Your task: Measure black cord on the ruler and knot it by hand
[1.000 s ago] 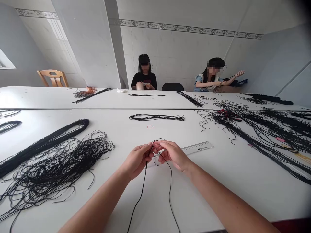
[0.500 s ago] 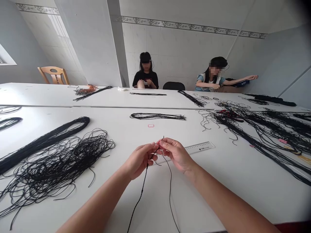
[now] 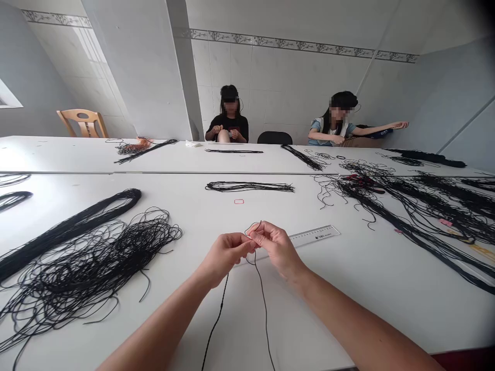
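Note:
My left hand (image 3: 229,253) and my right hand (image 3: 276,247) meet above the white table, fingertips pinched together on a thin black cord (image 3: 264,299). A small loop of the cord arches over the fingertips. Two lengths hang toward me: a braided, knotted one below my left hand and a smooth one below the right. The exact crossing of the strands is hidden by my fingers. Beneath and behind my hands lies a clear ruler (image 3: 315,236), partly covered by them.
Left lie a thick black cord hank (image 3: 81,226) and a loose cord tangle (image 3: 116,265). A cord bundle (image 3: 249,186) and a red-outlined rectangle (image 3: 238,201) lie ahead. More cords (image 3: 410,232) spread right. Two people (image 3: 229,121) sit across the table (image 3: 185,335).
My left hand has turned, its fingers now curled in closer to the right. A small cord loop now stands above the fingertips. The hanging lengths have shifted slightly left.

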`<state>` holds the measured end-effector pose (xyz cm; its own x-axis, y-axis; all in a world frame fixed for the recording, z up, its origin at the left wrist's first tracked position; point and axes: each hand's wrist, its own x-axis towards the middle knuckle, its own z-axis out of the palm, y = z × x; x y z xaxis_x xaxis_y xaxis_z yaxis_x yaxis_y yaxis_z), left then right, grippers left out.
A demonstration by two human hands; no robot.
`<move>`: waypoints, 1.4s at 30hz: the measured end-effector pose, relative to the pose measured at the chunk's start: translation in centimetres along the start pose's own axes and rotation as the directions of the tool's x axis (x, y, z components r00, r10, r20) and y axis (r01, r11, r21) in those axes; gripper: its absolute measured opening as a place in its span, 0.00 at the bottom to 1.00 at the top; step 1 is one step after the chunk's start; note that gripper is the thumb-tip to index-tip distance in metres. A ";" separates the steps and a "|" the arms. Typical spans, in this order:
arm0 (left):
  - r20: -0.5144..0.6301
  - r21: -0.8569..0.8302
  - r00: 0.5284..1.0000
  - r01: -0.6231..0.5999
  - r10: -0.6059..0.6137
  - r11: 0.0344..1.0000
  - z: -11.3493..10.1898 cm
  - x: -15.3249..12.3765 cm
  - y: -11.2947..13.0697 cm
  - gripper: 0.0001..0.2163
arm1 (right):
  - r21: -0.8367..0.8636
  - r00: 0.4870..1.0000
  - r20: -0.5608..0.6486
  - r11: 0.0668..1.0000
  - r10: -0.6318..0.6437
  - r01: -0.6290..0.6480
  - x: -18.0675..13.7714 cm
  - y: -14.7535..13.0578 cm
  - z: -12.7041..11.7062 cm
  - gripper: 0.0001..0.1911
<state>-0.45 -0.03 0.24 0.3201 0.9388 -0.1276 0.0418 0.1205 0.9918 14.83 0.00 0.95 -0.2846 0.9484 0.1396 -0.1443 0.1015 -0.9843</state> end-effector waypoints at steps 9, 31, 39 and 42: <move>0.013 -0.264 1.000 0.010 -0.007 0.965 -0.1 -0.6 1.2 0.13 | -0.037 0.989 -0.137 0.997 0.063 -0.069 0.3 -0.7 -1.0 0.11; -0.196 0.081 0.965 -0.161 0.174 0.984 0.0 -0.5 0.8 0.09 | -0.251 0.997 -0.068 0.967 0.030 -0.046 0.3 -0.4 -1.2 0.09; -0.267 0.432 0.829 -0.352 0.491 0.830 0.4 -0.7 0.4 0.02 | -0.266 0.998 -0.065 0.963 0.026 -0.043 0.1 -0.9 -0.8 0.08; -0.233 0.501 0.783 -0.412 0.577 0.761 0.4 -0.6 0.3 0.04 | -0.268 0.999 -0.044 0.963 0.029 -0.040 0.0 -1.0 -0.7 0.07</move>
<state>-0.30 -0.71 0.61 0.0540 0.8797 0.4724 0.3737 -0.4565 0.8074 15.64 0.16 1.82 -0.2463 0.9634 0.1056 0.1264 0.1400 -0.9821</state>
